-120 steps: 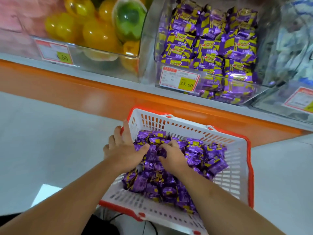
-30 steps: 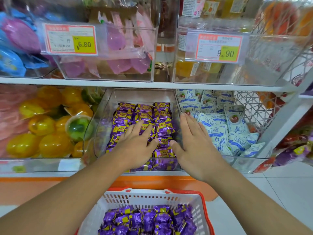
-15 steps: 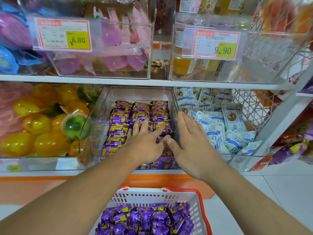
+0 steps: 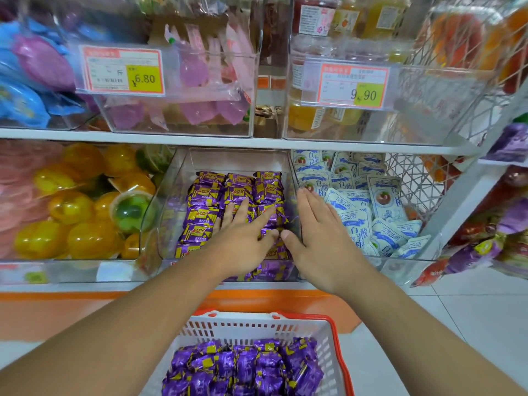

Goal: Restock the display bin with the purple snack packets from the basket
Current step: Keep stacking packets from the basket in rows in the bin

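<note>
Left hand (image 4: pixel 245 238) lies flat, fingers spread, on purple snack packets (image 4: pixel 205 195) in the display bin (image 4: pixel 183 178). Right hand (image 4: pixel 320 235) flat, fingers straight together, against the bin's right wall, holding nothing.

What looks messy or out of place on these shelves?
Nothing much. The purple snack packets lie in tidy rows in the clear display bin, with the left hand flat on them and the right hand open at the bin's right wall. The packets in the basket are a loose heap.
</note>
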Available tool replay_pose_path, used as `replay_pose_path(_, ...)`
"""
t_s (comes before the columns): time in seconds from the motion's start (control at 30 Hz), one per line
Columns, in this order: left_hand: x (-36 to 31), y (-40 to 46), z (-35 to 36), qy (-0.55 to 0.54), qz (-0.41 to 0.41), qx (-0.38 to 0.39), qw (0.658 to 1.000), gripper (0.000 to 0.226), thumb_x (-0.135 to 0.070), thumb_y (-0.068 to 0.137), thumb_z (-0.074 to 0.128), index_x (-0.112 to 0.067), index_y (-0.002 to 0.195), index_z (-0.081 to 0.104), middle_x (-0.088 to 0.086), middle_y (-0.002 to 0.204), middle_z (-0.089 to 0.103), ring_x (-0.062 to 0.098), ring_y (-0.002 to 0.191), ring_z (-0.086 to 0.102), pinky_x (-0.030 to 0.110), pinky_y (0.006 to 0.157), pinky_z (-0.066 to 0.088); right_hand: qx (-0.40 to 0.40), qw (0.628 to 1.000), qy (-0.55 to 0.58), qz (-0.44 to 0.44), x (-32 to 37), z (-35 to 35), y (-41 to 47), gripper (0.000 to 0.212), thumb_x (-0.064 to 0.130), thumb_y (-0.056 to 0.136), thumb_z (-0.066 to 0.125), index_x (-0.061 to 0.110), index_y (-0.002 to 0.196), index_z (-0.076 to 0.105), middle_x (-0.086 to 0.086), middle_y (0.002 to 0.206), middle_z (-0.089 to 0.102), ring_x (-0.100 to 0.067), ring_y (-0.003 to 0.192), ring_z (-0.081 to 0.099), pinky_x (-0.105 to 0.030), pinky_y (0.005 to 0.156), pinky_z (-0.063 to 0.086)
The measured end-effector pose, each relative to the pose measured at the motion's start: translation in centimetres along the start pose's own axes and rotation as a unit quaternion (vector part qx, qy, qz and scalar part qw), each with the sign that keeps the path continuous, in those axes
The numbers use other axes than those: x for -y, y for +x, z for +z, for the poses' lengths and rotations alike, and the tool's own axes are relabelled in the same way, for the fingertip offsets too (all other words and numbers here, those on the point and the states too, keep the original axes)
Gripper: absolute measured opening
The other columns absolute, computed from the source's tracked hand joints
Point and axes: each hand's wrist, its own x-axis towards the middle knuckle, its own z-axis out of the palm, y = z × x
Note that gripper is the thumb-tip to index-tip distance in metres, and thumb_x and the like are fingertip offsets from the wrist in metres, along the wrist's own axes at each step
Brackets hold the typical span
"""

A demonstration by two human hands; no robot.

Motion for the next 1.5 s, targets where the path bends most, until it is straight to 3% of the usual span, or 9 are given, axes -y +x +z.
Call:
replay_pose_path(0.17, 1.1, -4.8, -0.6, -0.073, 0.055, -0.108, 0.99, 0.055, -0.054, 0.106, 0.038, -0.045, 0.158, 0.028, 0.0, 0.169, 0.017, 0.021, 0.156, 0.011, 0.042, 0.127, 0.014, -0.058, 0.998, 0.035, -0.006, 1.4, -0.8, -1.6, 0.074, 0.045, 0.095, 0.047, 0.007, 0.158, 0.035, -0.009, 0.164, 0.034, -0.025, 0.154, 0.026, -0.036, 0.127, 0.019)
replay_pose_path(0.3, 3.4, -10.8, 0.0, -0.114, 0.117, -0.242, 0.956, 0.046, -0.043, 0.1, 0.045, -0.022, 0.138, 0.061, -0.005, 0.132, 0.054, 0.013, 0.126, 0.051, 0.033, 0.11, 0.041, -0.087, 0.993, 0.063, -0.05, 3.9, 0.1, -4.4, 0.042, 0.035, 0.097, 0.052, 0.01, 0.13, 0.057, -0.006, 0.128, 0.056, -0.028, 0.122, 0.051, -0.04, 0.106, 0.043)
replay_pose_path(0.53, 10.8, -18.6, 8.0, -0.066, -0.011, -0.183, 0.981, 0.043, -0.041, 0.094, 0.049, -0.017, 0.127, 0.065, 0.002, 0.123, 0.058, 0.025, 0.116, 0.055, 0.035, 0.102, 0.042, 0.124, 0.988, 0.057, -0.068, 6.6, 9.9, -9.6, 0.042, 0.036, 0.101, 0.05, 0.009, 0.132, 0.056, -0.01, 0.129, 0.057, -0.03, 0.125, 0.05, -0.044, 0.107, 0.043)
replay_pose_path(0.7, 15.9, -19.4, 12.4, -0.037, -0.17, -0.095, 0.98, 0.062, -0.041, 0.099, 0.055, -0.017, 0.153, 0.035, 0.012, 0.146, 0.043, 0.035, 0.134, 0.043, 0.048, 0.111, 0.038, 0.311, 0.95, 0.018, -0.029, 6.7, 17.1, -12.8, 0.058, 0.041, 0.107, 0.044, 0.009, 0.155, 0.035, -0.012, 0.151, 0.043, -0.032, 0.143, 0.037, -0.043, 0.118, 0.036)
replay_pose_path(0.87, 19.3, -19.5, 16.9, -0.139, -0.266, 0.036, 0.953, 0.087, -0.06, 0.102, 0.039, -0.029, 0.16, -0.017, -0.001, 0.171, -0.007, 0.028, 0.158, 0.002, 0.054, 0.125, 0.018, 0.416, 0.908, 0.043, -0.014, 7.4, 24.4, -14.2, 0.063, 0.04, 0.109, 0.044, 0.017, 0.163, 0.021, -0.011, 0.163, 0.028, -0.033, 0.149, 0.031, -0.047, 0.119, 0.036)
replay_pose_path(1.07, 19.2, -19.2, 18.7, -0.163, -0.291, 0.035, 0.942, 0.1, -0.074, 0.093, 0.042, -0.034, 0.157, -0.025, -0.006, 0.169, -0.007, 0.033, 0.154, 0.009, 0.056, 0.121, 0.026, 0.418, 0.894, 0.132, 0.089, 8.8, 33.1, -14.0, 0.072, 0.046, 0.104, 0.051, 0.032, 0.164, 0.014, -0.003, 0.169, 0.013, -0.034, 0.143, 0.043, -0.051, 0.111, 0.045)
replay_pose_path(1.23, 18.9, -19.1, 18.6, -0.149, -0.292, 0.034, 0.944, 0.101, -0.078, 0.09, 0.041, -0.036, 0.155, -0.024, -0.008, 0.167, -0.002, 0.034, 0.15, 0.016, 0.058, 0.117, 0.032, 0.375, 0.901, 0.149, 0.159, 9.6, 36.8, -14.2, 0.065, 0.049, 0.1, 0.061, 0.03, 0.156, 0.036, -0.008, 0.147, 0.025, -0.03, 0.105, 0.061, -0.039, 0.085, 0.056)
replay_pose_path(1.33, 18.8, -19.1, 18.7, -0.136, -0.295, 0.031, 0.945, 0.102, -0.08, 0.088, 0.04, -0.036, 0.154, -0.024, -0.008, 0.165, 0.001, 0.036, 0.147, 0.021, 0.059, 0.114, 0.035, 0.338, 0.909, 0.16, 0.185, 9.5, 37.4, -14.6, 0.042, 0.045, 0.095, 0.069, 0.029, 0.13, 0.055, -0.006, 0.13, 0.034, -0.025, 0.087, 0.059, -0.038, 0.079, 0.056)
replay_pose_path(1.5, 18.6, -18.9, 18.3, -0.137, -0.3, 0.061, 0.942, 0.103, -0.082, 0.088, 0.037, -0.035, 0.154, -0.027, -0.01, 0.163, -0.001, 0.035, 0.147, 0.018, 0.059, 0.115, 0.033, 0.301, 0.919, 0.181, 0.18, 8.7, 35.4, -15.1, 0.023, 0.022, 0.09, 0.073, 0.021, 0.091, 0.05, -0.003, 0.105, 0.04, -0.025, 0.082, 0.05, -0.033, 0.069, 0.049)
